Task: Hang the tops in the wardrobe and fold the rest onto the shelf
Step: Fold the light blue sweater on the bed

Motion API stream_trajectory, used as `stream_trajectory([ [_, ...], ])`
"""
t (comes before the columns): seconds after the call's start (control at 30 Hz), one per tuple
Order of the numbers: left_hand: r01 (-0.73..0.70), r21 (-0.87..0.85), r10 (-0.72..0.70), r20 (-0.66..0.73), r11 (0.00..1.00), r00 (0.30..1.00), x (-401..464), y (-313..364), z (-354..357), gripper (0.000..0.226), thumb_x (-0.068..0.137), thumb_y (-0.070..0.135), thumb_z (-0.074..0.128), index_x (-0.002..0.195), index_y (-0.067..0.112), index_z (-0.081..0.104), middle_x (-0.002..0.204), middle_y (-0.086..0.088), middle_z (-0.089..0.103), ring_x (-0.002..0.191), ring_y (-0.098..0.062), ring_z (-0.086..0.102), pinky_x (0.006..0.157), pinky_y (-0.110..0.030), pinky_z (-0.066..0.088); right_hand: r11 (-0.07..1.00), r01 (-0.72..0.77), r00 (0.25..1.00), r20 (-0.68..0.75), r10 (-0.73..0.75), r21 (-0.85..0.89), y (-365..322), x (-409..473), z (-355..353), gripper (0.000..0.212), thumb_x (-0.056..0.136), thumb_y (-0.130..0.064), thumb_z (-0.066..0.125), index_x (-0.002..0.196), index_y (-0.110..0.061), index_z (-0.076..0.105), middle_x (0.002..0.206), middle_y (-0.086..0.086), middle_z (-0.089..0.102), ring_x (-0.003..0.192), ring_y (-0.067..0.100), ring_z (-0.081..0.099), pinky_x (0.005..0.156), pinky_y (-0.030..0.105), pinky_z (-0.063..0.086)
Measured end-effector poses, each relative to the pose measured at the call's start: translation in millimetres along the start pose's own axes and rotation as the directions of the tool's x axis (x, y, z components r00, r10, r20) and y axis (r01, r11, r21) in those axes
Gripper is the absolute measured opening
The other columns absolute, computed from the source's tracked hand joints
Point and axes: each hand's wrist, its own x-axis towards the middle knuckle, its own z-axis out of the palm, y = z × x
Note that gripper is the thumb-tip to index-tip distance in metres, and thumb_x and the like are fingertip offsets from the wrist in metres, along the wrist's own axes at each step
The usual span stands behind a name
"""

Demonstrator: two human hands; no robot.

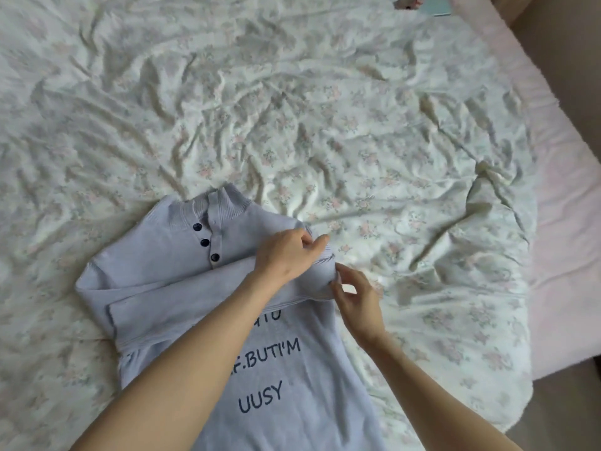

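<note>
Flat on the bed point(292, 109) lies the soft, floppy lilac sweater point(169, 288), left hand point(286, 255) and right hand point(354, 297) pinching its folded sleeve cuff point(325, 255), likely the surest hold.

Our left hand point(287, 255) reaches forward on a bare, outstretched forearm, fingers curled and pinching the sleeve point(227, 288). Just beside it, our right hand point(356, 297) pinches the same sleeve's fold with its fingertips.
</note>
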Motion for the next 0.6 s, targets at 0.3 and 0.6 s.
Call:
stream_trajectory([
  [0.3, -0.020, 0.228, -0.063, 0.348, 0.973, 0.935, 39, 22, 5, 0.045, 0.090, 0.038, 0.052, 0.054, 0.017, 0.036, 0.059, 0.000, 0.042, 0.059, -0.019, 0.040, 0.056, -0.029, 0.030, 0.996, -0.091, 0.992, 0.089, 0.093, -0.025, 10, 0, -8, 0.026, 0.087, -0.007, 0.057, 0.112, -0.010, 0.061, 0.108, 0.004, 0.057, 0.096, 0.014, 0.057, 0.078, 0.020, 0.049],
  [0.6, 0.016, -0.082, -0.014, 0.029, 0.996, 0.999, 47, 24, 7, 0.027, 0.101, 0.023, 0.038, 0.083, 0.007, 0.049, 0.076, -0.001, 0.049, 0.077, -0.022, 0.046, 0.064, -0.032, 0.031, 0.914, -0.200, 0.958, 0.123, 0.257, -0.353, 14, 13, -6, 0.032, 0.089, -0.026, 0.050, 0.063, -0.020, 0.033, 0.072, -0.001, 0.044, 0.064, 0.019, 0.042, 0.053, 0.029, 0.027],
])
